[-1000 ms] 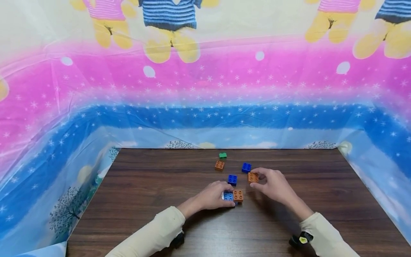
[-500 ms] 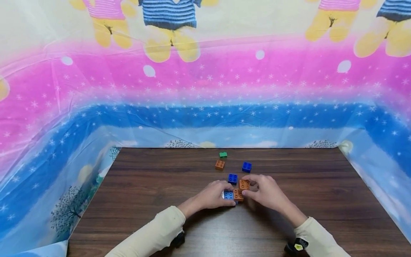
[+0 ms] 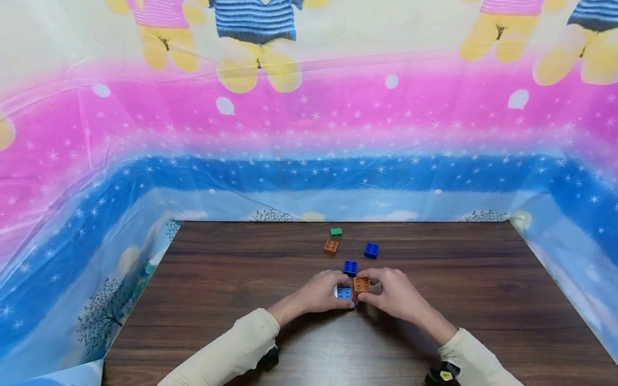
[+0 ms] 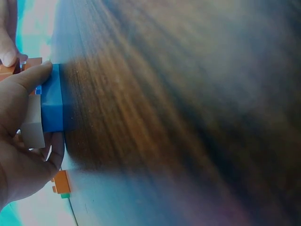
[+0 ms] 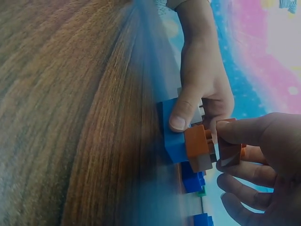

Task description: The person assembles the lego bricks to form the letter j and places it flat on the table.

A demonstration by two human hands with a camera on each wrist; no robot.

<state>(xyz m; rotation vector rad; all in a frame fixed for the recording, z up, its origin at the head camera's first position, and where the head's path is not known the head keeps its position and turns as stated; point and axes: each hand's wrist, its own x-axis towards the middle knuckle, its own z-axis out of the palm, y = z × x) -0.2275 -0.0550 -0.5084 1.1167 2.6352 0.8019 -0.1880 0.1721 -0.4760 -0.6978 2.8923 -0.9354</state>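
Note:
My left hand [image 3: 316, 294] grips a small build of toy bricks on the table, with thumb and fingers on opposite sides. At its base is a light blue brick [image 4: 52, 108]. A white brick [image 4: 33, 126] sits on it near my palm, and an orange brick [image 5: 196, 141] is fixed at its other end. With my right hand [image 3: 396, 290] I pinch a second orange brick [image 3: 361, 285] between thumb and fingers. In the right wrist view this brick hangs over the lower orange one's studs, a narrow gap between them. From the head view, it hides the lower orange brick.
A dark blue brick [image 3: 350, 267] lies just beyond the build, and another dark blue brick [image 3: 371, 250] lies farther back right. Behind are a loose orange brick [image 3: 330, 246] and a small green brick [image 3: 336, 231]. Printed cloth [image 3: 309, 182] walls the brown table [image 3: 434, 252].
My right hand has carried its orange brick leftward and nearer to me, from beside the back dark blue brick to above the build. The left hand keeps its place.

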